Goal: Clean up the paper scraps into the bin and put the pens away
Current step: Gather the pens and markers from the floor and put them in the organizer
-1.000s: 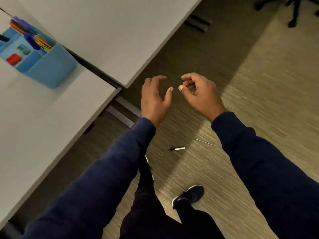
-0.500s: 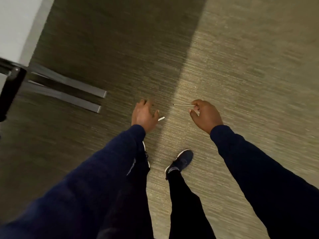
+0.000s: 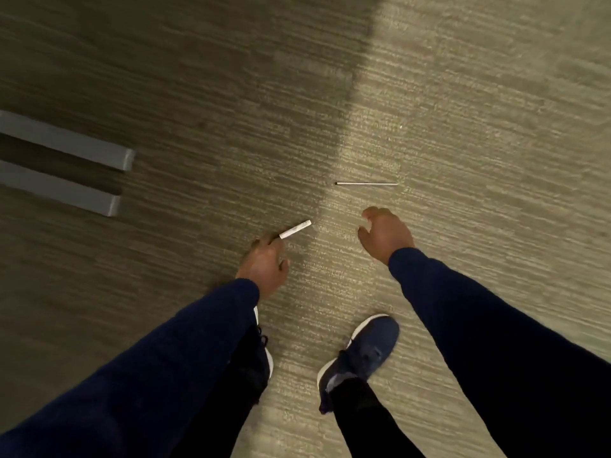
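White pen (image 3: 295, 229) sits pinched in the left hand (image 3: 264, 263); right hand (image 3: 385, 233), fingers loosely spread and empty, hovers near a thin rod (image 3: 366, 183) on carpet (image 3: 479, 160).

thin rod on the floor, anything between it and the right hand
Nothing: in the head view only bare carpet separates the thin rod from the open right hand.

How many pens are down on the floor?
2. A white pen lies at the left hand's fingertips, partly covered by them. A thin pen lies on the carpet beyond the open right hand. Others may lie out of view.
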`<state>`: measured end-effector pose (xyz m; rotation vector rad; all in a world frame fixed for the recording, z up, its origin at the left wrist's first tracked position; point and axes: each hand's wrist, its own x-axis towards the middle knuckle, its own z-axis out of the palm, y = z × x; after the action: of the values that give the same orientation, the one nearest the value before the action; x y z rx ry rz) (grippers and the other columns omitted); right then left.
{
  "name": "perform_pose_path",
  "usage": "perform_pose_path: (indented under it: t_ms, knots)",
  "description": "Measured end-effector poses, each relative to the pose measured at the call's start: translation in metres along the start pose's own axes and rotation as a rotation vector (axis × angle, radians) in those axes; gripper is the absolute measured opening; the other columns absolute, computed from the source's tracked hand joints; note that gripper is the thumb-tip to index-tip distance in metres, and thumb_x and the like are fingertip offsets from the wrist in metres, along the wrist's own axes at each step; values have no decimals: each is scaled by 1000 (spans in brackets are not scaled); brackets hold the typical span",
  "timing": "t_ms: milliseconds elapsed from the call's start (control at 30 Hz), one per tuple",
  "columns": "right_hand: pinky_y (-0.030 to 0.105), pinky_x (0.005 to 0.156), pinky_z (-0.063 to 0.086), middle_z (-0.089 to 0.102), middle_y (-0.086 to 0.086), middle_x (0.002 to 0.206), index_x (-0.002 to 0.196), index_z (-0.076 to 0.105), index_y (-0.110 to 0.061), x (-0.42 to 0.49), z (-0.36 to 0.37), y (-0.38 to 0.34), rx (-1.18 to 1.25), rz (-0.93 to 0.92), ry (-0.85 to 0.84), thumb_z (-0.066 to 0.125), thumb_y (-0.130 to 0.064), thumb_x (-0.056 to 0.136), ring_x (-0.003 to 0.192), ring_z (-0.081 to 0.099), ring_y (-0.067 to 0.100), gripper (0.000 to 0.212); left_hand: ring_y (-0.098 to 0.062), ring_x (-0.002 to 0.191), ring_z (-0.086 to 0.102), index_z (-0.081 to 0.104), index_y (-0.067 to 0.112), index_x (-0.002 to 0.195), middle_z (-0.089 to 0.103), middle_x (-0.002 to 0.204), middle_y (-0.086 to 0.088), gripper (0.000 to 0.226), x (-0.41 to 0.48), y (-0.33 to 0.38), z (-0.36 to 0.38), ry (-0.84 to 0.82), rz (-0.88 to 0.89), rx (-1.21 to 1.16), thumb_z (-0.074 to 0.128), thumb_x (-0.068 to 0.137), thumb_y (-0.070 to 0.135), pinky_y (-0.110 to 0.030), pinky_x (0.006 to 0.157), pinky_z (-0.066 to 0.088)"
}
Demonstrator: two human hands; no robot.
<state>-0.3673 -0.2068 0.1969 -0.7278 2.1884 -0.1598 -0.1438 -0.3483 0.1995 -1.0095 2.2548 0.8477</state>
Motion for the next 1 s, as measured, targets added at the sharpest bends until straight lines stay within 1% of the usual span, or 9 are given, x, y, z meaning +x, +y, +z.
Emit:
perform_pose_path:
  t_ms: [100, 233, 400, 533, 633, 700, 833, 900, 1000]
  knots:
    - [43, 97, 51, 52, 13, 140, 143, 48, -12, 64, 24, 18, -140, -59, 68, 53, -22, 98, 124, 53, 31, 46, -30, 117, 52, 49, 14, 136, 48, 137, -8, 45, 45, -20, 45, 8, 70, 100, 61, 93, 22, -45, 94, 51]
    - [47, 92, 52, 49, 17, 142, 148, 40, -10, 135, 44, 33, -317, -125, 155, 48, -6, 96, 122, 52, 36, 53, -30, 109, 52, 46, 15, 136, 47, 127, -10, 46, 101, -32, 83, 97, 64, 140, 61, 93, 18, -44, 82, 51]
    - [45, 73, 51, 53, 22, 125, 138, 44, -4, 177, 62, 52, -535, -184, 213, 40, -3, 97, 102, 54, 36, 41, -30, 100, 56, 50, 9, 119, 52, 121, -13, 30, 149, -40, 110, 144, 14, 154, 64, 93, 16, -37, 68, 43]
    - [40, 56, 44, 57, 22, 108, 121, 53, 0, 187, 72, 60, -656, -274, 297, 41, 1, 95, 84, 56, 35, 28, -29, 97, 58, 53, 9, 116, 55, 121, -11, 23, 161, -49, 128, 131, 56, 206, 61, 95, 12, -39, 72, 49]
    - [39, 55, 43, 59, 22, 101, 114, 55, 1, 188, 72, 61, -699, -312, 309, 40, 0, 94, 78, 57, 33, 25, -28, 98, 58, 52, 10, 118, 56, 120, -10, 23, 157, -49, 134, 103, 64, 197, 58, 96, 12, -42, 77, 52]
    - [40, 60, 46, 60, 21, 101, 112, 55, 1, 183, 71, 60, -645, -300, 305, 40, -1, 93, 77, 57, 32, 25, -27, 94, 58, 52, 11, 118, 58, 114, -9, 22, 149, -46, 132, 95, 60, 93, 57, 97, 14, -42, 74, 52]
    - [41, 61, 54, 60, 12, 97, 106, 55, -5, 153, 65, 41, -322, -259, 292, 47, -11, 94, 70, 56, 28, 16, -21, 65, 57, 44, 21, 95, 57, 77, 3, 10, 121, -31, 112, 75, 42, -204, 54, 98, 22, -30, 50, 37]
    - [37, 60, 52, 60, 6, 89, 100, 55, -10, 127, 56, 24, -155, -237, 293, 51, -14, 94, 69, 57, 25, 8, -18, 59, 57, 50, 22, 101, 60, 73, 1, 4, 101, -19, 90, 63, 20, -374, 53, 100, 25, -32, 48, 45]
    - [33, 52, 47, 61, 1, 76, 101, 55, -15, 87, 41, 0, 65, -186, 316, 53, -16, 95, 61, 57, 22, 7, -13, 54, 56, 55, 21, 117, 63, 73, 1, 17, 73, 5, 56, 100, -14, -491, 50, 103, 29, -25, 43, 46]
